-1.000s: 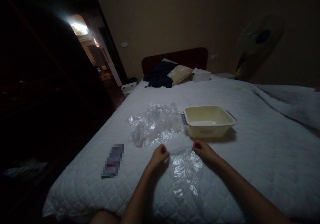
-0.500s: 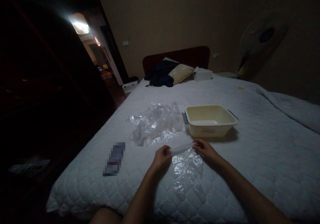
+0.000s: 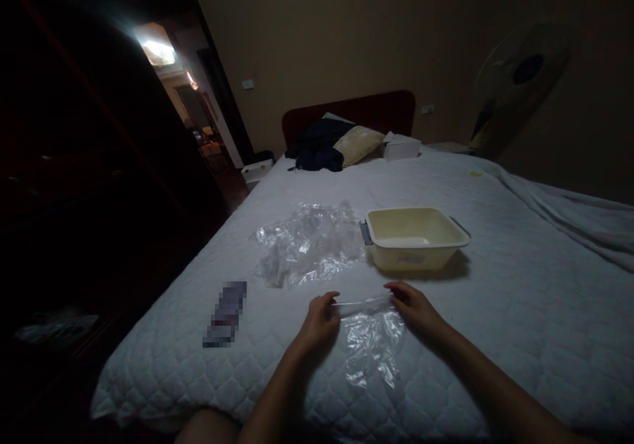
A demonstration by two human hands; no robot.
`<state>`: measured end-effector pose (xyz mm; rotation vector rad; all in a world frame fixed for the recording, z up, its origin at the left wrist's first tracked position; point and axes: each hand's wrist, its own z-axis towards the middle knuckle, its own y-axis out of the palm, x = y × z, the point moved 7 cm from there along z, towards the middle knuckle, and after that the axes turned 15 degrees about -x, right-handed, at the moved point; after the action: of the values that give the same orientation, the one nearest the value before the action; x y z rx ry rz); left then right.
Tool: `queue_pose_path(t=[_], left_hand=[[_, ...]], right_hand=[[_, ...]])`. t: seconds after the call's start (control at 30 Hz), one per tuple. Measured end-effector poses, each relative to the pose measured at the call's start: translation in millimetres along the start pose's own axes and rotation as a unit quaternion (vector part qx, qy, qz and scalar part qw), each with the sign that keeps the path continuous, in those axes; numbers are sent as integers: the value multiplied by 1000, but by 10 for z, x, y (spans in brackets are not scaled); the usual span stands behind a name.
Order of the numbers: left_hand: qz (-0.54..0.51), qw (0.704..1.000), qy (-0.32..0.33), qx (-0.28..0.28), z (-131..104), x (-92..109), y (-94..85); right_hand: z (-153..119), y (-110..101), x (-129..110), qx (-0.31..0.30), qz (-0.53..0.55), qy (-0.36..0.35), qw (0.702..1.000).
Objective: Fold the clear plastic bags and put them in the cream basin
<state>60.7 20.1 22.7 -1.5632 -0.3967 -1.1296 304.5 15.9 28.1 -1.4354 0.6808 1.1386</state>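
A clear plastic bag [image 3: 374,345] lies toward me on the quilted bed cover, its top edge stretched between both hands. My left hand [image 3: 321,317] pinches the left corner of that edge. At the right corner, my right hand [image 3: 412,305] is closed on the bag with thumb and fingers. Beyond the hands, a heap of crumpled clear plastic bags [image 3: 317,239] spreads over the bed. To its right stands a cream plastic basin [image 3: 413,259] with grey handles; its visible inside shows nothing in it.
A pixelated flat object [image 3: 225,315] lies on the white bed cover [image 3: 168,365] at left. Dark clothing [image 3: 319,147], a beige pillow [image 3: 359,145] and a white box [image 3: 402,148] sit by the headboard. A fan [image 3: 528,71] stands at far right.
Both hands have shifted slightly toward me with the bag's top edge. That edge looks thinner and more see-through now. The basin and the bag heap stay in place.
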Motion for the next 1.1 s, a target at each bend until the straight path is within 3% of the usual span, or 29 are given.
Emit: queue_pose_path(t=[0.13, 0.23, 0.43, 0.53, 0.67, 0.87, 1.03, 1.1], left_hand=[[86, 994, 72, -17, -91, 239, 22], [179, 973, 140, -39, -147, 406, 68], [344, 908, 238, -5, -229, 441, 185], [377, 894, 240, -28, -262, 399, 260], [358, 902, 231, -66, -344, 443, 278], [314, 918, 221, -101, -460, 496, 228], [315, 909, 228, -148, -458, 531, 280], [328, 904, 213, -173, -425, 558, 323]], right_hand=[[-88, -16, -173, -25, -77, -49, 996], [-181, -18, -272, -40, -142, -96, 984], [-407, 18, -401, -39, -319, -161, 933], [-503, 73, -424, -62, -384, -176, 904], [-596, 125, -417, -78, -431, -195, 878], [-613, 144, -363, -86, -433, -190, 877], [-580, 55, -422, 13, -447, -123, 886], [-550, 147, -507, 25, -446, -111, 888]])
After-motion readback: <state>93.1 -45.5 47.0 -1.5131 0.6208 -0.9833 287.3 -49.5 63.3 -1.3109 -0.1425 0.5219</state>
